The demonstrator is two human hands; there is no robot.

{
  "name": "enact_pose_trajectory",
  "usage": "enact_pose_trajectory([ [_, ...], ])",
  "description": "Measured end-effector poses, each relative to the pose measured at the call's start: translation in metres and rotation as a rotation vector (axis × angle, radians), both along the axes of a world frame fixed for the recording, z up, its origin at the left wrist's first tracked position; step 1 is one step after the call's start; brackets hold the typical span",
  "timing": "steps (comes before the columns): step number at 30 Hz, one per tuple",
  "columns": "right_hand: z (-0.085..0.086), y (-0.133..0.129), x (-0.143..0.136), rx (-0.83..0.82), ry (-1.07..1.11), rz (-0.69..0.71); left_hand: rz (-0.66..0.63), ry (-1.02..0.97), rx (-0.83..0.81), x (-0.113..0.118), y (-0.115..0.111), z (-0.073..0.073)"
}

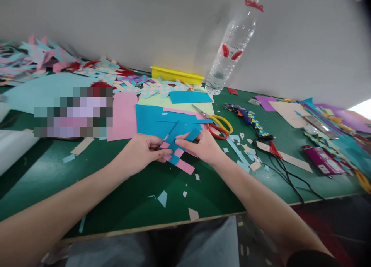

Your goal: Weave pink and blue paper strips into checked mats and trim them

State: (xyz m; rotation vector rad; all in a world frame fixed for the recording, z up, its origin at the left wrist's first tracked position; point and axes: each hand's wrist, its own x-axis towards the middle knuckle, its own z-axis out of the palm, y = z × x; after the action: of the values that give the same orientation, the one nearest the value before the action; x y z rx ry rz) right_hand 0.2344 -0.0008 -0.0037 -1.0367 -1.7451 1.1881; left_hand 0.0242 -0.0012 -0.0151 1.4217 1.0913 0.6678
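Between my two hands is a small woven piece of pink and blue paper strips [177, 152], held just above the green table. My left hand [142, 151] pinches its left side with thumb and fingers. On the other side, my right hand [203, 145] grips a blue strip at the upper right, its thumb lying across the weave. Behind the hands lie blue paper sheets [147, 118] and a pink sheet [123, 114]. Scissors [218, 124] with yellow and red handles rest just beyond my right hand.
A clear plastic bottle [228, 50] leans near the wall beside a yellow tray [176, 75]. Paper scraps [162, 198] dot the green table [116, 201]. To the right are a blue glue gun [246, 116], black cords [286, 174] and a purple box [323, 160]. Woven strips [43, 58] pile at the left.
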Motion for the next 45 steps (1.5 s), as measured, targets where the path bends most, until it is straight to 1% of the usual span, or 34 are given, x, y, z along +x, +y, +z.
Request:
enact_pose_trajectory([
  [9,0.002,0.0,0.001,0.054,-0.015,-0.018,-0.012,-0.013,-0.015,0.0,0.0,0.0],
  [14,0.003,0.0,0.001,0.056,-0.025,-0.035,-0.023,0.009,-0.008,0.002,0.0,0.001],
  [17,0.003,-0.001,0.0,0.053,0.007,-0.012,-0.04,0.054,0.044,0.002,-0.002,0.004],
  [20,0.003,-0.002,-0.001,0.041,0.012,0.022,-0.012,0.139,0.148,0.002,-0.004,0.007],
  [22,0.003,-0.003,-0.002,0.026,-0.016,0.002,-0.004,0.191,0.196,0.002,-0.005,0.008],
  [26,0.004,-0.003,-0.001,-0.015,-0.09,-0.07,-0.016,0.24,0.225,0.002,-0.004,0.009],
  [29,0.004,-0.003,0.0,-0.009,-0.104,-0.079,-0.005,0.261,0.242,0.002,-0.004,0.009],
  [34,0.005,-0.003,0.0,0.008,-0.102,-0.054,-0.008,0.275,0.246,0.0,-0.004,0.008],
  [39,0.005,-0.003,0.0,0.02,-0.093,-0.063,-0.001,0.255,0.243,0.002,-0.005,0.009],
  [45,0.005,-0.005,-0.001,0.006,-0.022,-0.037,0.001,0.14,0.129,0.004,-0.006,0.01],
])
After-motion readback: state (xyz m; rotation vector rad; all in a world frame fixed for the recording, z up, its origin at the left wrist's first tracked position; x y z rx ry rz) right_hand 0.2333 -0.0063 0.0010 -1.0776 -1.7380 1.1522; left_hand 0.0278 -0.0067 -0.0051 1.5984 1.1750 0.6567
